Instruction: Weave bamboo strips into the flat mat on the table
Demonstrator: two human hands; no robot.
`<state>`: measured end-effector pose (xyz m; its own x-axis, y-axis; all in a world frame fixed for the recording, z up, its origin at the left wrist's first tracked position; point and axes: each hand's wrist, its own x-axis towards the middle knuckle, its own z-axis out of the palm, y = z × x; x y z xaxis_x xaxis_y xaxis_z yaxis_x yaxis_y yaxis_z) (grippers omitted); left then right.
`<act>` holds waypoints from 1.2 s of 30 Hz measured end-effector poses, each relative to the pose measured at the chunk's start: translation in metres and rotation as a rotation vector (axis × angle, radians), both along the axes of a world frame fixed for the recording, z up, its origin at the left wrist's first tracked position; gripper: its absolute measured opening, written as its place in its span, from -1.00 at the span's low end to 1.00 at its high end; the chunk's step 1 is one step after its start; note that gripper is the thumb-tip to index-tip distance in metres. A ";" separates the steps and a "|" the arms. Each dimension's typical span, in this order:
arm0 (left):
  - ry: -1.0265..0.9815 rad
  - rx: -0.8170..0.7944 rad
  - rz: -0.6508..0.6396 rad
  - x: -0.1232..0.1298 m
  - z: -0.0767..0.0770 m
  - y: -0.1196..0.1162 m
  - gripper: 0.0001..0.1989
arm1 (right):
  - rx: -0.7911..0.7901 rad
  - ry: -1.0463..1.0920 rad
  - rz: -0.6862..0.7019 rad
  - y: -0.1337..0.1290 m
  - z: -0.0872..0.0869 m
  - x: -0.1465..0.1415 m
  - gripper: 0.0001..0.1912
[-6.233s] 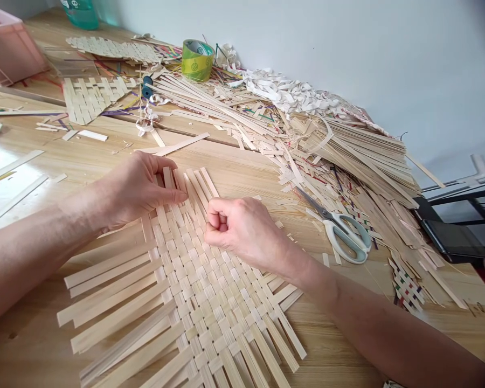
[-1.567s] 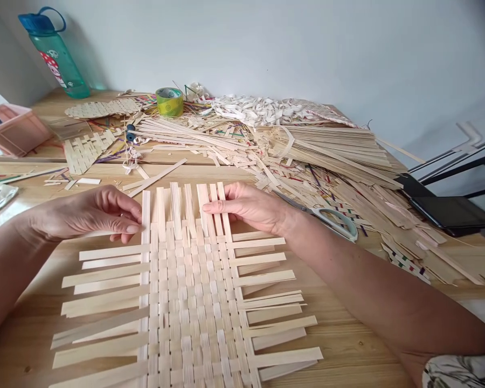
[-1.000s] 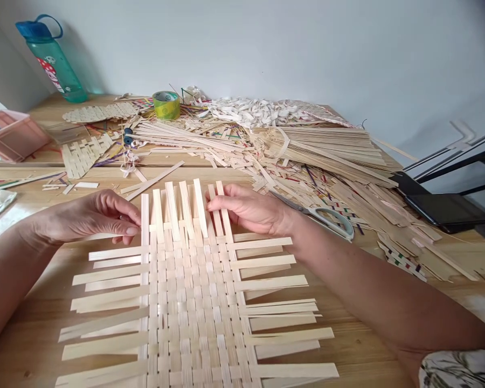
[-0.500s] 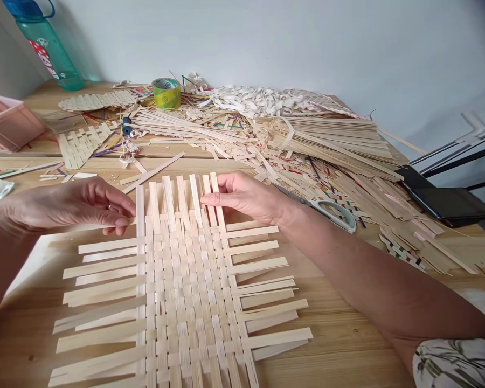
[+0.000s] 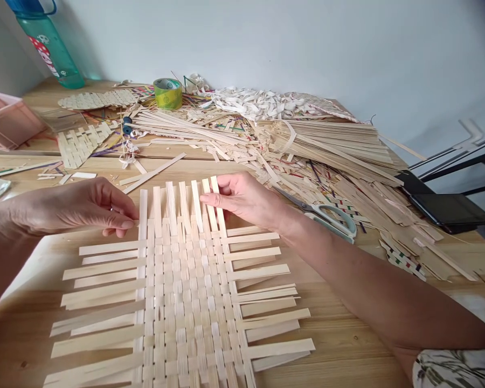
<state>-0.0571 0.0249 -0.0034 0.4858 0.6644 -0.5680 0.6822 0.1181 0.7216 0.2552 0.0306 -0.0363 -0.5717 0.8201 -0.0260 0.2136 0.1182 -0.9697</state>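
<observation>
A mat of pale, flat wood strips lies in front of me, woven over and under. Loose strip ends stick out from its left, right and far sides. At the far left corner, my left hand pinches a crosswise strip between thumb and fingers; the fingers mostly cover that strip. My right hand grips the upright strip ends at the far right corner. Its thumb lies on the near face, while the other fingers are partly hidden behind the strips.
Scissors lie beyond my right forearm. A strip bundle, scraps, a tape roll and white shavings cover the back. A bottle and pink box stand left; a black phone-like device lies right.
The far edge of the mat sits slightly lower in view. Less of the crosswise strip shows around my left hand. More of the scissors is visible past my right forearm. Both grips remain.
</observation>
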 end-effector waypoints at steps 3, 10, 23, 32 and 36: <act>-0.026 -0.032 0.067 0.005 -0.001 -0.002 -0.73 | -0.057 0.079 0.023 0.002 -0.004 -0.001 -0.60; -0.080 -0.008 0.141 0.013 -0.009 -0.006 -0.86 | -0.234 0.204 0.019 0.009 -0.025 0.000 -0.68; -0.130 0.042 0.052 -0.025 -0.019 0.003 -0.79 | -0.482 0.148 0.159 0.019 -0.003 0.018 -0.77; -0.067 0.040 0.033 -0.020 -0.012 0.007 -0.75 | -0.613 0.368 0.169 0.022 -0.008 0.016 -0.81; -0.057 0.048 0.029 -0.017 -0.012 0.007 -0.74 | -0.543 0.332 0.162 0.021 -0.011 0.014 -0.78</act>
<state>-0.0744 0.0320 -0.0158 0.4965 0.7047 -0.5069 0.6364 0.1016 0.7646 0.2696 0.0519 -0.0472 -0.7358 0.6429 -0.2127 -0.0868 -0.4011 -0.9119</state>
